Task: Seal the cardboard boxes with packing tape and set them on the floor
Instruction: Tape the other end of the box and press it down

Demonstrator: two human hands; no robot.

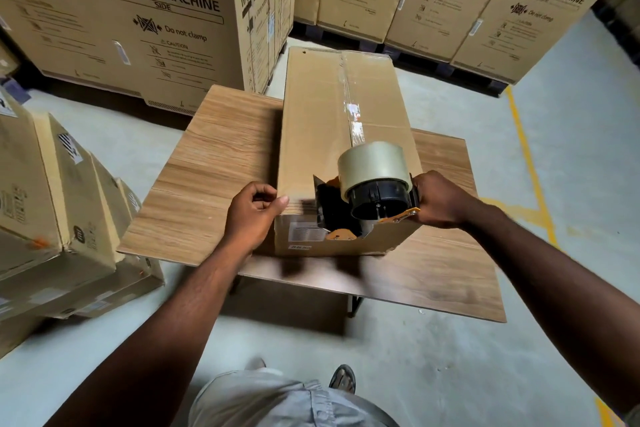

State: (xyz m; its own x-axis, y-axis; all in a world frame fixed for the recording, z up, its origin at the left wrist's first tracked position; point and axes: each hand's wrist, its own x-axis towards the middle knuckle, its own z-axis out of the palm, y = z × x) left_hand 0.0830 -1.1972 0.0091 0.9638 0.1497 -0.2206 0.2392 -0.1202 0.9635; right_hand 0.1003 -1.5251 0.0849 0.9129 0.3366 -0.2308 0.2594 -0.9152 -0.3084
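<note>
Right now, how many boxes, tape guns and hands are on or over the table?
box: 1
tape gun: 1
hands: 2 (left hand, right hand)
Total: 4
</note>
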